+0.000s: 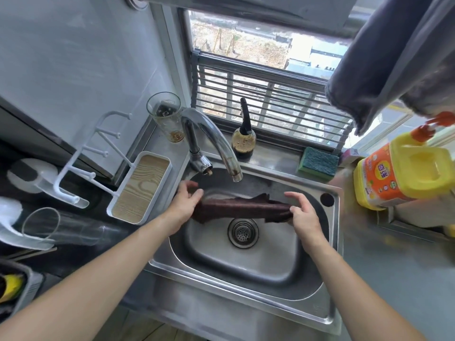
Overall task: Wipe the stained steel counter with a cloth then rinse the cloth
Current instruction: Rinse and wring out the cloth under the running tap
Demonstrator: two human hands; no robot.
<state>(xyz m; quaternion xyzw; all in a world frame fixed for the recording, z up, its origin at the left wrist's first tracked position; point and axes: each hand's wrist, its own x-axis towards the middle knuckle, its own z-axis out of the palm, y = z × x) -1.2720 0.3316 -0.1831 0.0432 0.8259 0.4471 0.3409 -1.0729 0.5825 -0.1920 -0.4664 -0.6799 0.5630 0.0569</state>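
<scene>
Head view: both hands (187,201) (304,212) pinching brown cloth (243,205) ends over sink (246,313).

home kitchen, steel sink (330,242) with tap (216,141), sponge (317,163), detergent jug (403,173), window (258,52)

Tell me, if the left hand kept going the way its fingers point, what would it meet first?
Probably the sink's back wall below the tap. The left hand, gripping the cloth, points up and away; depth is unclear.
</scene>
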